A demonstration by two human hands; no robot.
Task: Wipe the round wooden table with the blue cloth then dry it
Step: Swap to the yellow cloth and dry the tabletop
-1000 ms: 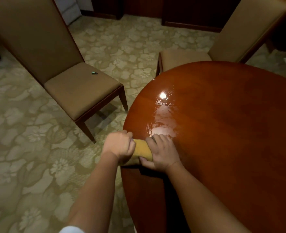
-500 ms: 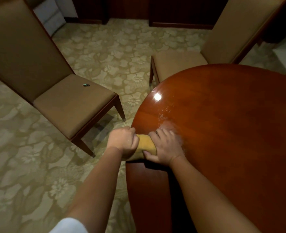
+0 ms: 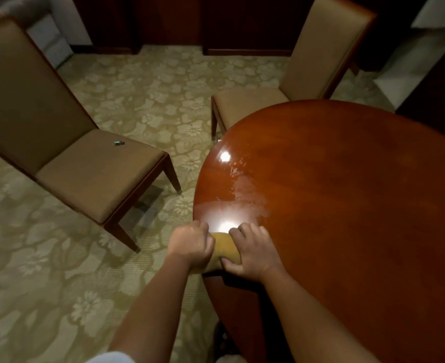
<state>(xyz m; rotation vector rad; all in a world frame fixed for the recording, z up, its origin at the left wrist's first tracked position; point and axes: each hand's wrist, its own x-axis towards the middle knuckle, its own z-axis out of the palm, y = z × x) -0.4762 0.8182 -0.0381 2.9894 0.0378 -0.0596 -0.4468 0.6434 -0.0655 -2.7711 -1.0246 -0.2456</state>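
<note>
Gripping a yellow cloth (image 3: 225, 247) low in the middle of the frame, both hands work at the left rim of the round wooden table (image 3: 347, 205), which fills the right half of the picture. The left hand (image 3: 190, 244) is curled into a fist around the cloth's left end, just off the table's edge, while the right hand (image 3: 252, 254) has its fingers wrapped over the right end and its thumb tucked beneath, pressing the cloth to the wood. No blue cloth shows anywhere; the one in hand looks yellow, so the likely reading is that the wet wipe is over and the drying step is under way. A wet patch (image 3: 242, 189) glistens just above the hands, with streaks and beads running up toward a bright glare point near the rim, and the rest of the top looks dull and even, though whether it is dry cannot be told under this light. The next move probably calls for pushing the cloth up the frame through that sheen, keeping it flat and pressed, then working along the curved rim. Two upholstered chairs stand on the patterned carpet (image 3: 137, 87): the left chair (image 3: 85, 166) carries a small dark object (image 3: 118, 143) on its seat, and the far chair (image 3: 307, 74) sits close against the table's upper edge.
</note>
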